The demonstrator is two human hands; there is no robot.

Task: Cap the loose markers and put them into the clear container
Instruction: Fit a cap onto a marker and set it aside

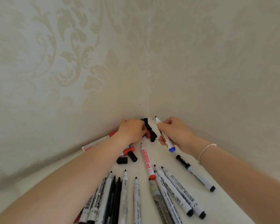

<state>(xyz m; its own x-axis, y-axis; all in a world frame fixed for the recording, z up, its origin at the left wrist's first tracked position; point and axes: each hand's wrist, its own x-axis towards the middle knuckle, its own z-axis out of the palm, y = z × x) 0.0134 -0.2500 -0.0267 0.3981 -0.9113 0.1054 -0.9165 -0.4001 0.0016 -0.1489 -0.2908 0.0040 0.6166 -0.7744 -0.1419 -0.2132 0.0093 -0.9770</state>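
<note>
My right hand grips an uncapped white marker with a blue end, its tip pointing up toward the corner. My left hand reaches into a heap of loose black and red caps in the corner, fingers curled among them; what they pinch is hidden. An uncapped red marker lies between my arms. Several uncapped black and white markers fan out on the white surface nearer to me. No clear container is in view.
Patterned wallpaper walls meet in a corner just behind the caps. Two loose black caps and a red cap lie under my left forearm. A red-ended marker lies along the left wall. A capped marker lies at right.
</note>
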